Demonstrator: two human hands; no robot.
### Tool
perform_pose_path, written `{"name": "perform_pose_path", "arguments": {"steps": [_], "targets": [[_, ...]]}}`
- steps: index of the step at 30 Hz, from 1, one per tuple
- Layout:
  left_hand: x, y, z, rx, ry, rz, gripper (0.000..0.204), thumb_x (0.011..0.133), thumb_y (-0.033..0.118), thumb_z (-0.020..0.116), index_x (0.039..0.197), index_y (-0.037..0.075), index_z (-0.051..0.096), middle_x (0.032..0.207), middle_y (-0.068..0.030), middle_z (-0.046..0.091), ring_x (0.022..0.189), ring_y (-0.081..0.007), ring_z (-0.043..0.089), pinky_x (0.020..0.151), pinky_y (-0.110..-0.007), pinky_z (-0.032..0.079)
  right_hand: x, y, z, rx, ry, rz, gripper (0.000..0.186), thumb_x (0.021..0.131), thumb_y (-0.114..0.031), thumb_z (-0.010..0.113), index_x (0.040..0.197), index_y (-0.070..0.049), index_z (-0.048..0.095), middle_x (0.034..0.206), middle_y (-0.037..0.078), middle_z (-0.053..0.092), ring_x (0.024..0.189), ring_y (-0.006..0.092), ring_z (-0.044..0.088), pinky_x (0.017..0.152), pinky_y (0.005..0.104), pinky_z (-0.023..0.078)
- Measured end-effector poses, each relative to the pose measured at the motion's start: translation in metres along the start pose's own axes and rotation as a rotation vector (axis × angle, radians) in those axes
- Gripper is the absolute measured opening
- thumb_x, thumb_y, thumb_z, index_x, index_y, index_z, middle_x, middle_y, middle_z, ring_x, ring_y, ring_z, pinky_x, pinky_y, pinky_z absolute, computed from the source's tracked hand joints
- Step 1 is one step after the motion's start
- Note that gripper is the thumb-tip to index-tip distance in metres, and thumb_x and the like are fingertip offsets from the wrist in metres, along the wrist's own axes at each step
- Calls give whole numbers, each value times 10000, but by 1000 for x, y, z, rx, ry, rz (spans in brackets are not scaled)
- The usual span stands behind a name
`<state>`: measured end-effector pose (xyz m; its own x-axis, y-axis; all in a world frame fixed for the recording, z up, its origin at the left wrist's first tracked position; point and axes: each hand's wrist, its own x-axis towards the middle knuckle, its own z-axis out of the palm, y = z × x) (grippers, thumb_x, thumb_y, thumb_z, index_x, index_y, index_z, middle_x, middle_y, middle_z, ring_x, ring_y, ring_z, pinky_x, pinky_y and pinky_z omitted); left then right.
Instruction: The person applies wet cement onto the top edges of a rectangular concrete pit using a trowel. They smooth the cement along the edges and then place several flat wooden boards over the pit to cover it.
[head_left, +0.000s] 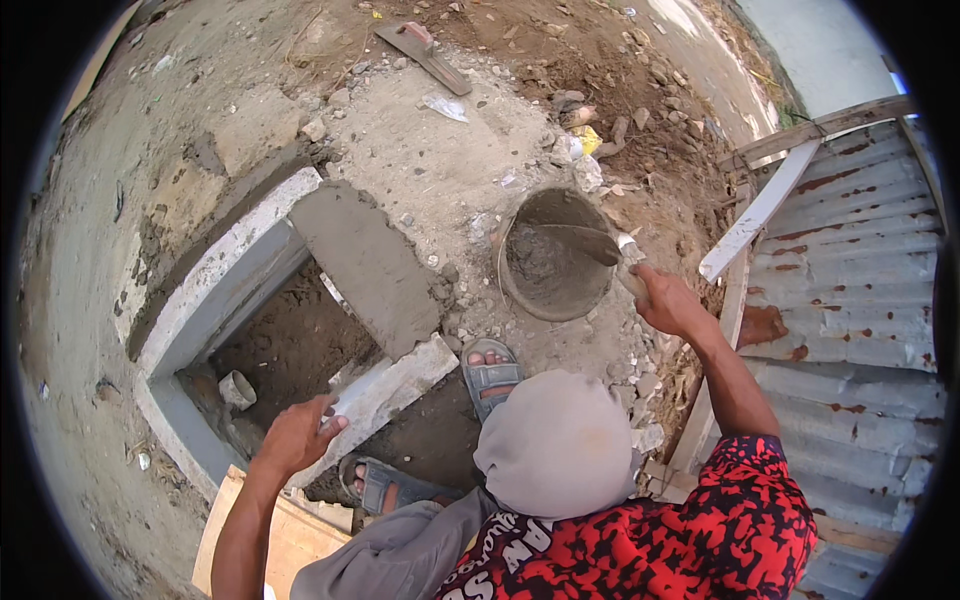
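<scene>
So, right hand (672, 302) outstretched, fingers (650, 290) wrapped round trowel handle (632, 280); left hand (292, 437) loose, thumb (333, 427) apart from fingers.

A red-and-black patterned short-sleeved shirt (700, 530) with white lettering (538, 540), grey trousers (385, 560), grey strapped sandals (494, 377).

A trowel (580, 238) is being gripped by its handle in the right hand (668, 302), and its blade is being held across the mouth of a bucket (588, 285) in which grey mortar (533, 262) is being contained. The left hand (298, 437) is being held over the near rim of a concrete box (425, 368); whether contact is being made cannot be told. The box's far right side is being covered by a flat grey band (365, 265), and a short white pipe (238, 390) is being enclosed within.
</scene>
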<state>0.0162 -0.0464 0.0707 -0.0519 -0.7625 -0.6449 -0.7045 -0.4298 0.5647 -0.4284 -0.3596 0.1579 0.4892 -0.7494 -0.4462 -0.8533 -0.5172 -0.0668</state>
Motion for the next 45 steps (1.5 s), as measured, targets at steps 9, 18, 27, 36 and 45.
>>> {"name": "perform_pose_path", "arguments": {"steps": [9,18,27,36,45], "targets": [[221,170,16,-336,244,295,638,931,396,551,1364,-48,404,1221,-299,576,1154,-439,546,976,-459,426,49,-24,38,-292,-112,-234,273,934,-105,406,1150,37,492,949,303,588,749,437,645,659,523,523],[275,177,98,-854,288,317,645,938,311,539,1451,-23,335,1427,-271,439,1345,-362,415,1113,-380,308,48,12,46,-208,-4,-161,405,881,-59,416,1272,26,481,950,337,581,770,489,626,696,540,515],[238,220,126,-706,372,468,561,971,191,507,1493,125,312,1481,-293,330,1304,-476,398,1097,-448,335,9,50,69,-84,3,-148,489,837,-65,506,1310,44,450,930,369,592,802,516,606,730,548,500],[232,226,136,-674,372,524,547,969,193,511,1483,150,328,1487,-295,314,1279,-483,421,1061,-459,382,-22,13,82,282,-422,38,639,807,-150,620,1380,46,417,922,301,654,792,442,657,763,487,526],[246,214,128,-724,356,498,559,967,226,514,1494,184,333,1491,-253,347,1326,-439,400,1099,-429,340,-29,24,131,1344,-400,282,613,886,-107,622,1448,-73,380,803,50,552,535,144,551,431,295,460]]}}
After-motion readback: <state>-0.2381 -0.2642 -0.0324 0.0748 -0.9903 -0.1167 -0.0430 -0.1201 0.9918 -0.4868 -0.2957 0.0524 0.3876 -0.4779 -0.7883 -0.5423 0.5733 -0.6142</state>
